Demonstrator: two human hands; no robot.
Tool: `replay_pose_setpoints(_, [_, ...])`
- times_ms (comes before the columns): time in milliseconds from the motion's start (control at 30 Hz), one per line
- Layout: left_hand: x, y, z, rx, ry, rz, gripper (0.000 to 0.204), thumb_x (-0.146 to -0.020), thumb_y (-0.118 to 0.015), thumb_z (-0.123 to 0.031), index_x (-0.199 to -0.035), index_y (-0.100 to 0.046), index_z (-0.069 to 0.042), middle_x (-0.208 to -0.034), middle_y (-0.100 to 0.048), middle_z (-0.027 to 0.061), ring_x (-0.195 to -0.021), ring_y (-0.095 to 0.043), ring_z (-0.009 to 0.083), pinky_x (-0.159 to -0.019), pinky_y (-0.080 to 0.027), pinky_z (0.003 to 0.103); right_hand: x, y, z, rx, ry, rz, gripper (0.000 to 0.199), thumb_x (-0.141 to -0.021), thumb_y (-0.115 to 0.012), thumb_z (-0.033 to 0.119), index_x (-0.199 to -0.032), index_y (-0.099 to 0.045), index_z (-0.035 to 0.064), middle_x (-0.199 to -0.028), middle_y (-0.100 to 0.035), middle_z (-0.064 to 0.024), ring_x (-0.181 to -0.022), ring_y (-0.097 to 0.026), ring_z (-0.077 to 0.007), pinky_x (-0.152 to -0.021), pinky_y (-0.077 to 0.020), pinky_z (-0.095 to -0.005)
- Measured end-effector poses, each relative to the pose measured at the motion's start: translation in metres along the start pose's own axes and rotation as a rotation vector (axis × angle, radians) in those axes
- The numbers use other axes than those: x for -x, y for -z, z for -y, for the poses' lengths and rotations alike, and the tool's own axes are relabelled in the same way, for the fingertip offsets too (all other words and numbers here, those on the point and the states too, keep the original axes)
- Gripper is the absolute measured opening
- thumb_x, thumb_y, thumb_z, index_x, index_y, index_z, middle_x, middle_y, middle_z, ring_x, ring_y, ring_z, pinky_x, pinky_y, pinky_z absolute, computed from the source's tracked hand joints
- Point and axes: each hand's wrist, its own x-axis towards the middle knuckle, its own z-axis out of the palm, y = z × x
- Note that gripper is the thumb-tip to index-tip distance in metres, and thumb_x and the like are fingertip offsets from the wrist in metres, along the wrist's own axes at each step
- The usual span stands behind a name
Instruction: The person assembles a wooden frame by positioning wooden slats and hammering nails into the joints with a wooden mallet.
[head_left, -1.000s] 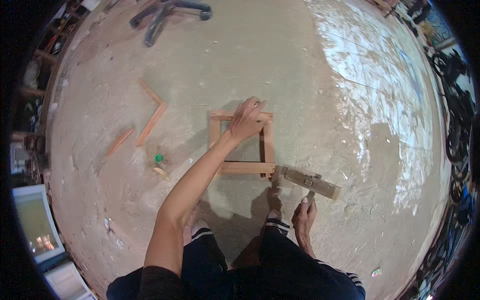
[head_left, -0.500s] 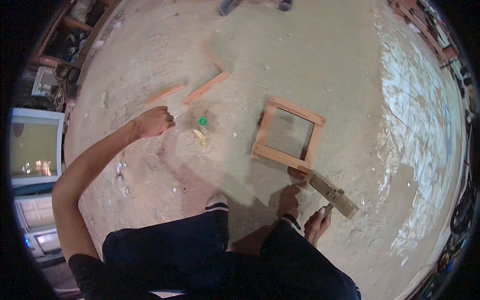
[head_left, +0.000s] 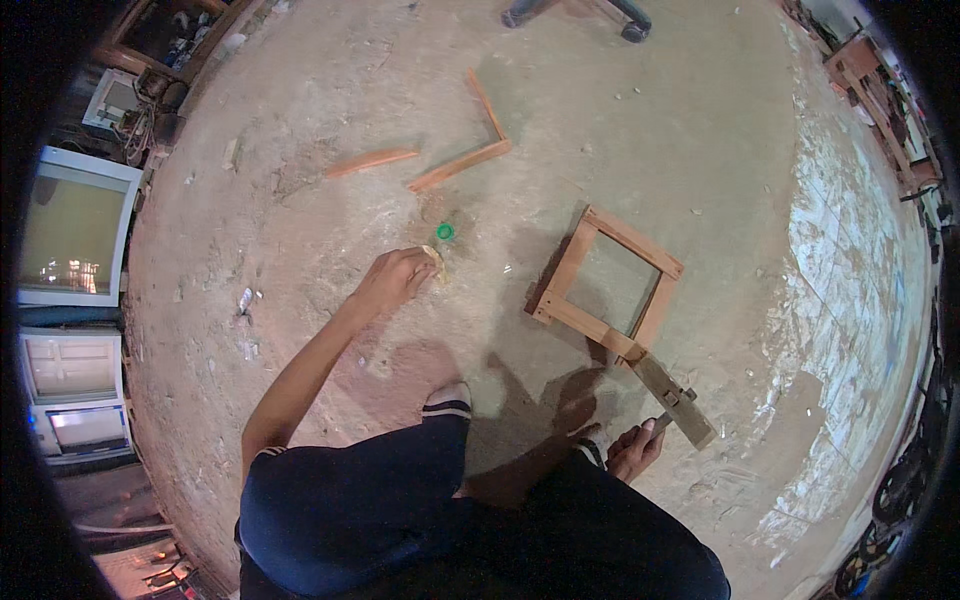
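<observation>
My left hand (head_left: 398,277) reaches low over the floor, its fingers pinched on a small yellow scrap (head_left: 437,262); the kind of scrap is too small to tell. Just beyond it lies a green ring (head_left: 445,232). In my right hand (head_left: 632,452), beside my right knee, is the handle of what looks like a wooden hand plane (head_left: 680,402). The plane's far end meets or overlaps the near corner of a square wooden frame (head_left: 588,322); contact is hard to judge. Joined strips form the frame, with fastener marks at its left corner.
Two joined wooden strips (head_left: 462,165) form an angle on the dusty floor ahead, with a loose strip (head_left: 375,160) to their left. Dark legs of some stand (head_left: 575,15) show at the far edge. White framed panels (head_left: 78,228) line the left; a wooden rack (head_left: 875,95) stands far right.
My left hand has moved right and nearer, down onto the yellow scrap, and pinches it. The plane remains in my right hand by the frame's corner. The whole view has shifted and turned.
</observation>
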Motion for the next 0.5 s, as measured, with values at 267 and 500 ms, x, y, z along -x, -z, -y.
replay_pose_setpoints(267, [-0.042, -0.041, 0.01, -0.083, 0.072, -0.177, 0.023, -0.094, -0.063, -0.01, -0.112, -0.071, 0.0, -0.119, -0.067, 0.0187, -0.103, -0.067, 0.0409, -0.089, -0.055, 0.047, 0.015, -0.008, 0.026, -0.027, -0.087, -0.085, 0.029, -0.106, -0.056, 0.036, -0.091, -0.041, 0.0166, -0.059, -0.034, 0.0073, -0.041, -0.026, -0.0025, -0.035, -0.0197, -0.024])
replay_pose_setpoints(500, [-0.06, -0.044, 0.004, -0.2, 0.091, -0.236, 0.025, -0.09, -0.067, -0.013, -0.112, -0.073, 0.0, -0.118, -0.069, 0.0212, -0.097, -0.07, 0.0403, -0.087, -0.057, 0.049, 0.018, -0.004, 0.021, -0.002, -0.092, -0.085, 0.031, -0.106, -0.057, 0.037, -0.089, -0.04, 0.0178, -0.057, -0.033, 0.0081, -0.041, -0.026, -0.0024, -0.035, -0.0192, -0.0236])
